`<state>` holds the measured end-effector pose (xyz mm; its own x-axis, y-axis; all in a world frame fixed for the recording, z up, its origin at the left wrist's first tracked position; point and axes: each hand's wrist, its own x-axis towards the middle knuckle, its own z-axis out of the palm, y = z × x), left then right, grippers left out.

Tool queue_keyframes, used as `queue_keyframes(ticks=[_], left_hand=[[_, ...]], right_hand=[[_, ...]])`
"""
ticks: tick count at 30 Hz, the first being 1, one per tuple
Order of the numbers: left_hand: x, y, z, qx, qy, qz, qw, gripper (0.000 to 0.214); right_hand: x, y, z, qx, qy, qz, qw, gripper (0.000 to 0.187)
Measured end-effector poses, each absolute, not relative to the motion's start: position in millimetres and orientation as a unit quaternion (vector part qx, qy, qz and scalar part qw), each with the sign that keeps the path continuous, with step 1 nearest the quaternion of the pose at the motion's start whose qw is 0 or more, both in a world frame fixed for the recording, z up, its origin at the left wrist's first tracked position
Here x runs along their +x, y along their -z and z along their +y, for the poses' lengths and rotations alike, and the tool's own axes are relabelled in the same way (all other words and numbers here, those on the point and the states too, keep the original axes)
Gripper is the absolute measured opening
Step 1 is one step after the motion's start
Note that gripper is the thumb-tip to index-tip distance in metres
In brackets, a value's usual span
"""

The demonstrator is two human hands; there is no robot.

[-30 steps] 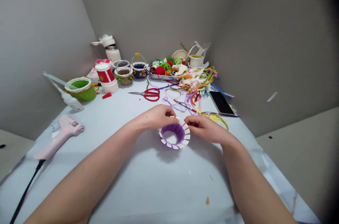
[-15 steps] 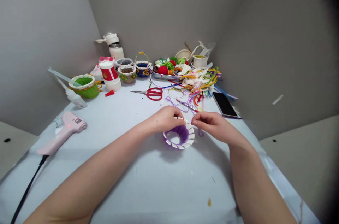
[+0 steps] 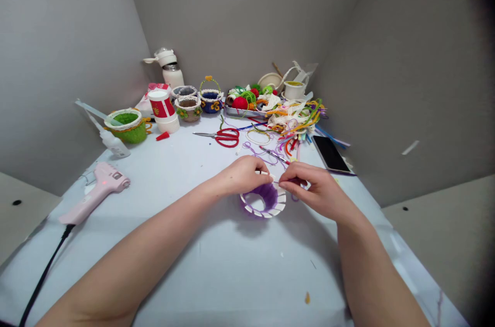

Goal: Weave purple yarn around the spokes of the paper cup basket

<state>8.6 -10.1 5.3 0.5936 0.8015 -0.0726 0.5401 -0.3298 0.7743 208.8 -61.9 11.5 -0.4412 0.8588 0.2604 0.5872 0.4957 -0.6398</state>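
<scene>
A cup with a rim cut into white strips (image 3: 279,205) and purple yarn wound inside its wall lies in front of me, its opening facing me. My left hand (image 3: 250,175) is closed on the far left part of its rim, thumb at the edge. At the rim's right side, my right hand (image 3: 309,182) pinches a strand of purple yarn between thumb and fingertips. Loose purple yarn (image 3: 253,150) trails on the table behind the cup. A slim pen-like tool with a red end (image 3: 275,155) lies just beyond my hands.
Red-handled scissors (image 3: 227,137) lie behind the cup. A pink glue gun (image 3: 95,193) with a black cord is at left. Small decorated baskets (image 3: 188,109) and a red-and-white jar (image 3: 162,110) stand at the back. A phone (image 3: 330,154) and a heap of yarn (image 3: 296,118) are at right.
My right hand has turned slightly, its fingers more bent over the yarn at the rim. My left hand keeps its hold on the cup. The whole view has shifted a little.
</scene>
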Motion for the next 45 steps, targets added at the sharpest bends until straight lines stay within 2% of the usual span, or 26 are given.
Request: queue_keyframes(ticks=[13,23,31,35,40,45], left_hand=[[3.5,-3.1,-5.7,0.79,-0.174,0.455,0.373,0.021],[-1.4,-11.8,-6.4,0.786,-0.161,0.417,0.428,0.024],[-11.7,-19.6,-4.3,0.808,-0.113,0.441,0.373,0.022],[-8.0,-19.4,-4.8,0.798,-0.141,0.396,0.431,0.032],[0.6,-6.1,-5.1,0.769,-0.162,0.434,0.44,0.029],[2.1,-2.1,-4.9,0.771,-0.157,0.44,0.433,0.028]], right_hand=[[217.4,-2.0,-50.9,-0.465,-0.354,-0.79,0.187,0.015],[204.9,11.2,-45.8,-0.471,-0.371,-0.772,0.213,0.019],[201.6,10.5,-45.7,-0.469,-0.39,-0.757,0.235,0.019],[200.4,9.6,-46.7,-0.469,-0.389,-0.758,0.232,0.018],[210.2,8.4,-45.8,-0.482,-0.394,-0.749,0.227,0.019],[215.7,8.7,-45.5,-0.519,-0.384,-0.709,0.285,0.022]])
